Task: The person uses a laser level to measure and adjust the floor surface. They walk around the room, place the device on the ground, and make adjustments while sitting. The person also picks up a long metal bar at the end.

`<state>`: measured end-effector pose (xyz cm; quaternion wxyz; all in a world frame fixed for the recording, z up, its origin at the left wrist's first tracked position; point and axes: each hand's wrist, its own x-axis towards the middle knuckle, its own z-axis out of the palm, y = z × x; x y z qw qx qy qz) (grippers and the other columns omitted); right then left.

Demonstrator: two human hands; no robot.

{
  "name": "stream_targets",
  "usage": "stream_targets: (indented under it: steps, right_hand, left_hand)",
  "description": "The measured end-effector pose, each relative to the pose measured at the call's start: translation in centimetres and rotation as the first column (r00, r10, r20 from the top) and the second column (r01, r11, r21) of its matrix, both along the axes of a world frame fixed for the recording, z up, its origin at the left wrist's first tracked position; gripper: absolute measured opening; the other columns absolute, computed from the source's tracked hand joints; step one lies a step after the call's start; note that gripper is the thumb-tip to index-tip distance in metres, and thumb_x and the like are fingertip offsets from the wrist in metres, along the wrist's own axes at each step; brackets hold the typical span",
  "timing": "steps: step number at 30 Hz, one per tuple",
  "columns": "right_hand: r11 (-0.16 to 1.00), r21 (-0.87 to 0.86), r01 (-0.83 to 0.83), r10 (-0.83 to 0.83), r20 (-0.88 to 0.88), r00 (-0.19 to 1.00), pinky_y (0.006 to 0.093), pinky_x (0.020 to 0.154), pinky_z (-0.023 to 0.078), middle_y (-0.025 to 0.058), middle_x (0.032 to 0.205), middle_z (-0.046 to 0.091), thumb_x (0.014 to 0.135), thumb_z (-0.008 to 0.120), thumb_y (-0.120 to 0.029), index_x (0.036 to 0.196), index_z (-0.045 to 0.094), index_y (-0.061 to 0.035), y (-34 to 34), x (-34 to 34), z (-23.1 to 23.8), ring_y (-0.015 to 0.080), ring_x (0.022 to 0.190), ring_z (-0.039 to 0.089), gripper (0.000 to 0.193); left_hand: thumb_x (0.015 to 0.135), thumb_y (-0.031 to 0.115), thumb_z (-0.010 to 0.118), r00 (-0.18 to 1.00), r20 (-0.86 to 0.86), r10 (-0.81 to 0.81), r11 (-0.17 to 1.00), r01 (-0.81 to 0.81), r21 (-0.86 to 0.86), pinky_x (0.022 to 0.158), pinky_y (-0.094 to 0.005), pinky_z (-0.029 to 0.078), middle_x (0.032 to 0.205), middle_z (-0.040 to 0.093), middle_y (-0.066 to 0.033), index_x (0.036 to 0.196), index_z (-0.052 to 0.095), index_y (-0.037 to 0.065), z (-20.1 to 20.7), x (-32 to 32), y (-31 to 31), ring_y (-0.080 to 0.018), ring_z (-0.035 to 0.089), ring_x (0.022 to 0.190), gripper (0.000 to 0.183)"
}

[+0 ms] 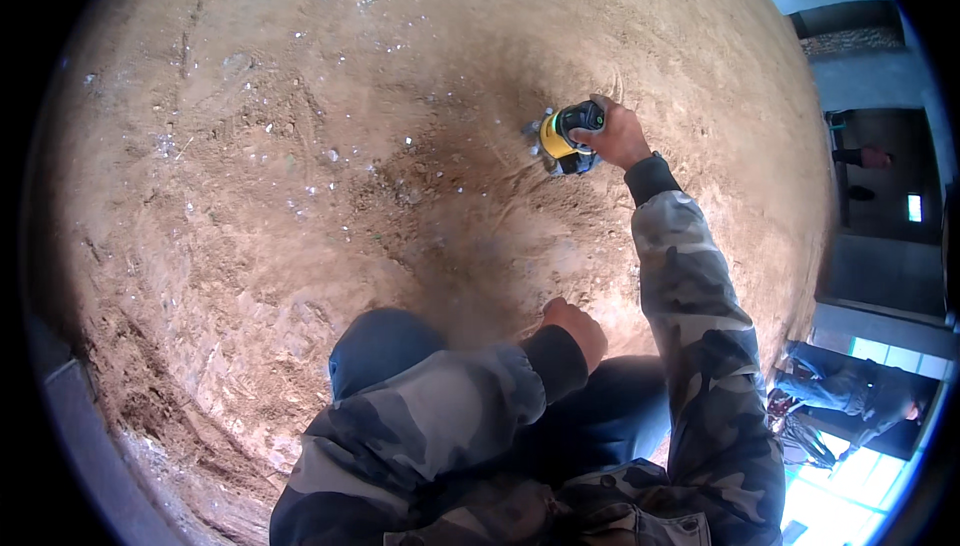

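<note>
White-flecked brown ground (300, 76) surrounds the yellow tool (552, 136); right, a window (858, 486) glows.

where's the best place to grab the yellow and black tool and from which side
Grip the yellow and black tool by its black top part, probably from the person's right, as the right hand does: its rounded shape suits wrapped fingers, while pale pieces jut out to the left.

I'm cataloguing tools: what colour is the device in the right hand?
The device is yellow and black, clearest in the head view.
</note>
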<state>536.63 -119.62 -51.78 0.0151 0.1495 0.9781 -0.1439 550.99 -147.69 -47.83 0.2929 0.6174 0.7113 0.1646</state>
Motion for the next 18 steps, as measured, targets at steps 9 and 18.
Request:
stream_targets:
  steps: [9,18]
  right_hand:
    - [0.999,0.030,-0.015,0.013,0.055,0.998,0.0427,0.085,0.056,0.0241,0.104,0.071,0.068,0.089,-0.033,0.128,0.058,0.0036,0.0,-0.5,-0.3,0.0384,0.097,0.070,0.077]
    - [0.997,0.067,0.026,-0.031,0.074,0.997,0.0466,0.084,0.055,0.0241,0.101,0.071,0.068,0.087,-0.033,0.124,0.058,-0.0005,-1.7,-1.3,0.7,0.0408,0.096,0.069,0.071]
  left_hand:
    - [0.086,0.019,0.059,0.998,0.046,0.049,0.988,-0.055,0.144,0.071,-0.0424,0.047,0.083,0.073,-0.0075,0.081,0.073,0.013,-1.2,-2.8,0.2,-0.0262,0.071,0.080,0.016]
    - [0.077,0.018,0.065,0.994,0.105,-0.039,0.997,0.032,0.076,0.070,-0.0454,0.052,0.084,0.073,-0.0124,0.085,0.073,0.010,-2.4,-7.5,0.6,-0.0309,0.071,0.084,0.014]
